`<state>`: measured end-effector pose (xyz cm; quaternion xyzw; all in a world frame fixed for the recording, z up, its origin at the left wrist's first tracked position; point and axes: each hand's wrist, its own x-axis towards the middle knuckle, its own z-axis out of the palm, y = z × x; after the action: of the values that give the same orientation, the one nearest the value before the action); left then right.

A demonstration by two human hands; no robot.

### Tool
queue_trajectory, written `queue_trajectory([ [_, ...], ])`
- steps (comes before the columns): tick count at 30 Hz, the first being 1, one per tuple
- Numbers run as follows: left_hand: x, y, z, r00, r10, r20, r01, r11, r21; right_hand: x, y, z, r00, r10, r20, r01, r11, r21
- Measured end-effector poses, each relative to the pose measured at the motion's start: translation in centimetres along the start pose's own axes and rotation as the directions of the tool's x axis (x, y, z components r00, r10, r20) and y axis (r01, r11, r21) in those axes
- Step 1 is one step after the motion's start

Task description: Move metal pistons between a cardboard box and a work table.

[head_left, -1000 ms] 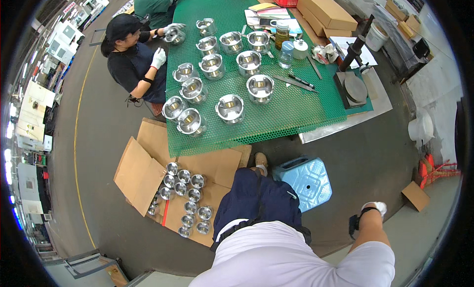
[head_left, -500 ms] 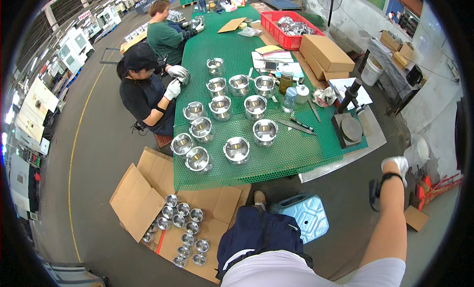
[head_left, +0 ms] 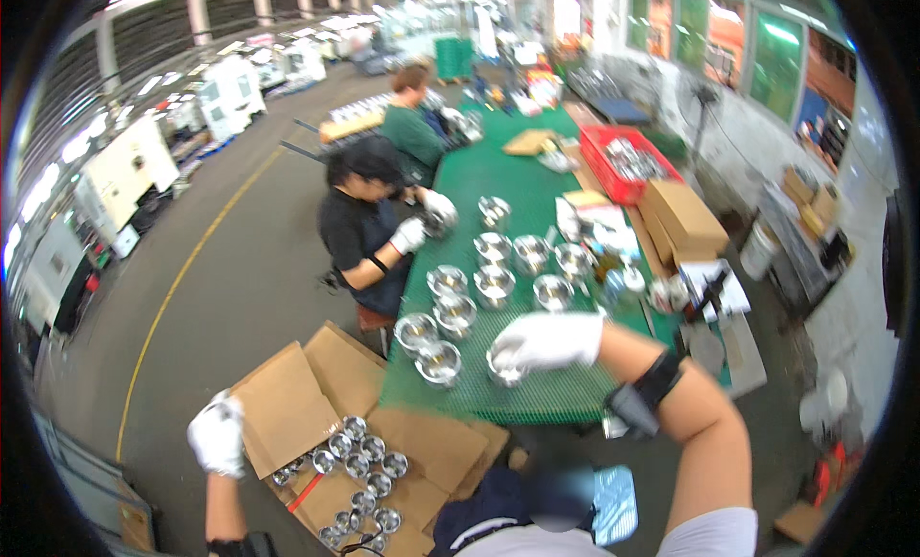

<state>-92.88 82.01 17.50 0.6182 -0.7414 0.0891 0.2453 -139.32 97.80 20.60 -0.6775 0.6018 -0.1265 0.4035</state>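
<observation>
My right hand (head_left: 551, 342), in a white glove, reaches over the near part of the green table (head_left: 565, 399). Its fingers close on the rim of a shiny metal piston (head_left: 506, 373), partly hidden beneath them. Several more pistons stand in loose rows to the left and beyond, one of them a piston (head_left: 439, 363) nearest on the left. My left hand (head_left: 218, 434), also gloved, is closed at the outer edge of a cardboard flap (head_left: 280, 408); whether it grips anything is hidden. Several pistons (head_left: 372, 449) lie on the open cardboard below.
Two co-workers sit along the table's left side; the nearer person's gloved hands hold a piston (head_left: 439, 223). A red crate (head_left: 599, 164) of metal parts and a cardboard box (head_left: 685, 217) stand on the right. A blue stool (head_left: 615, 504) is by my legs.
Both gloved hands have come into view, the right onto a near piston and the left beside the cardboard flap. The view has tilted up, and the scene sits lower and further right.
</observation>
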Motion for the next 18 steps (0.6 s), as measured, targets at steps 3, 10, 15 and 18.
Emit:
queue_trajectory([
  [3, 0.8, 6.6, 2.9, 0.961, 0.276, -0.018, -0.273, 0.937, -0.217, 6.3, -3.9, 7.6, 0.933, -0.348, 0.095, 0.358, 0.926, -0.124],
  [10, -4.1, 8.5, 9.3, 0.927, 0.375, -0.012, -0.310, 0.745, -0.590, 8.6, -11.1, 21.7, 0.797, -0.439, 0.414, 0.336, 0.893, 0.300],
  [15, -6.4, 9.0, 7.6, 0.878, 0.020, 0.478, 0.381, 0.576, -0.723, 7.9, -8.9, 24.7, 0.835, -0.510, 0.206, 0.471, 0.857, 0.210],
  [18, -11.7, 4.7, 12.8, 0.849, -0.049, 0.525, 0.526, 0.168, -0.834, 7.9, -7.0, 24.8, 0.866, -0.454, 0.211, 0.402, 0.882, 0.248],
])
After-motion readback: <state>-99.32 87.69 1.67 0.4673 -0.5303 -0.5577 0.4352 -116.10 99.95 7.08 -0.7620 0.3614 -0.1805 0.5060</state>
